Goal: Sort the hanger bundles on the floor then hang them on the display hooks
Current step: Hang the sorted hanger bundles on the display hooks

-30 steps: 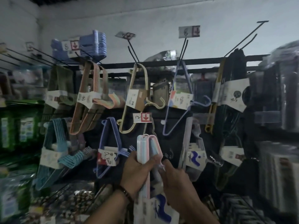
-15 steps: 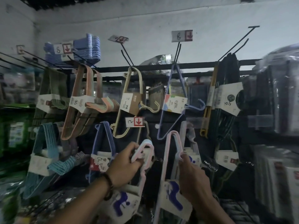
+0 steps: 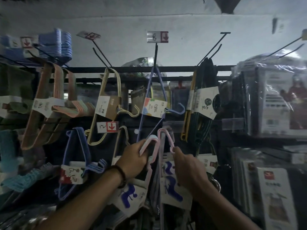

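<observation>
Left hand point(image 3: 135, 161) closed around pink hanger bundle point(image 3: 153, 146), raised before the rack's lower row. Right hand point(image 3: 187, 166) grips second pink bundle point(image 3: 167, 138) just beside it, below the purple hanger point(image 3: 150, 90) on the top rail point(image 3: 179, 69).

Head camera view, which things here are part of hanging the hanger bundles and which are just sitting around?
Part of the job:
left hand gripping a pink hanger bundle
right hand gripping a second pink hanger bundle

Just there:
purple hanger bundle, already hung
cream hanger bundle, already hung
black hanger bundle
price tag marked 8
plastic-wrapped boxes
</observation>
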Tool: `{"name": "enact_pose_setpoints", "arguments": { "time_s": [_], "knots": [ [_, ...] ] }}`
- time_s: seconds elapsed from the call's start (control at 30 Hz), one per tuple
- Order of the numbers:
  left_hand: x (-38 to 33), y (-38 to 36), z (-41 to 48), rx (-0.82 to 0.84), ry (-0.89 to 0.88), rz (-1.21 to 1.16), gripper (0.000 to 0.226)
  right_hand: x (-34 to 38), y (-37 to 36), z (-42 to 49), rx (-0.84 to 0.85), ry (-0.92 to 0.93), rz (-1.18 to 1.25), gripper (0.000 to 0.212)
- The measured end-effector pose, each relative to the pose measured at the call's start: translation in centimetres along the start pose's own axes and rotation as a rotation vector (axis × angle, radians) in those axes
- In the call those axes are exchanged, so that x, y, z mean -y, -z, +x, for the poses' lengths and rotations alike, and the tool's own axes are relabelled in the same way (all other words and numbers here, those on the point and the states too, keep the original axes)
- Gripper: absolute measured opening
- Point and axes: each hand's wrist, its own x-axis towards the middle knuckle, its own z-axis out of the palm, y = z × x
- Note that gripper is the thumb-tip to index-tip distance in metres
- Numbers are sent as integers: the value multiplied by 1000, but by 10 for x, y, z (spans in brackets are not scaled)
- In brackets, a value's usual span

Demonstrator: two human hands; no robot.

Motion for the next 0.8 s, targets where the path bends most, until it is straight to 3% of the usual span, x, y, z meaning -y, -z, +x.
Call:
{"name": "enact_pose_setpoints", "arguments": {
  "time_s": [0.13, 0.37, 0.8],
  "knots": [
    [15, 1, 4, -145, 48, 175, 33, -10, -4, 9, -72, 28, 5, 26],
    [30, 15, 7, 41, 14, 134, 29, -23, -15, 3, -191, 36, -82, 33],
    [1, 13, -1, 158, -42, -30, 25, -25, -39, 4, -244, -30, -65, 34]
  ]
}}
